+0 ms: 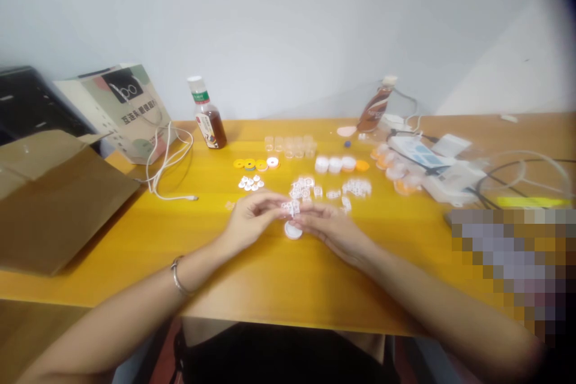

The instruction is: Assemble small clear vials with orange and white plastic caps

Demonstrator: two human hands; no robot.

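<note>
My left hand (252, 219) and my right hand (330, 229) meet over the middle of the yellow table (180, 240). Their fingertips pinch together on a small clear plastic part (291, 208) held between them. A white round cap (293, 230) lies on the table right under the fingers. A silver bracelet sits on my left wrist. Just beyond the hands lie scattered clear plastic pieces (330, 187) and a small cluster of white pieces (251, 183).
Yellow, blue and white rings (255, 164) and white caps (335, 164) lie further back, with clear cups (290, 145). Two drink bottles (207, 114) (375, 105) stand at the back. A cardboard box (54, 198), a paper bag (121, 108) and a white cable (168, 162) are left; devices and cables are right.
</note>
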